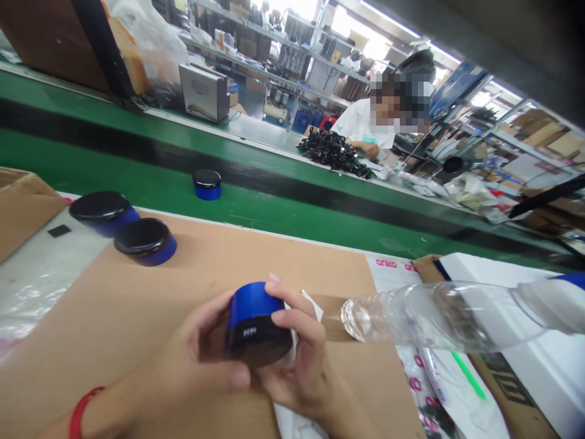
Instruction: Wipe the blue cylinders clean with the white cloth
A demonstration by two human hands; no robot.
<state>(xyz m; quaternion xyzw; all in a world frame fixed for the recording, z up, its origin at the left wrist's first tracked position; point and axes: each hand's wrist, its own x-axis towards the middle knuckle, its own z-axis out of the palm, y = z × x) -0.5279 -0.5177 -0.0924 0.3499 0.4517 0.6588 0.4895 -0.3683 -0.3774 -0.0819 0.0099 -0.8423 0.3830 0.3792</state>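
Observation:
Between both hands, above the cardboard sheet (192, 317), is a short round blue-and-black device (256, 323) with "DC5V" printed on its black part. My left hand (201, 347) grips its left side, thumb along the lower edge. From the right, my right hand (301, 347) wraps its fingers over the blue side. A piece of white paper or cloth (313, 305) shows behind and under my right hand; whether that hand holds it I cannot tell. Two similar devices, one (146, 241) in front of another (104, 212), stand at the left.
One more blue-and-black device (207, 185) sits on the green conveyor belt (256, 210). A clear plastic bottle (439, 314) stands at the right, near a white foam box (493, 280) and a green stick (470, 375). Across the belt, a person (365, 125) works beside piled black cables (333, 151).

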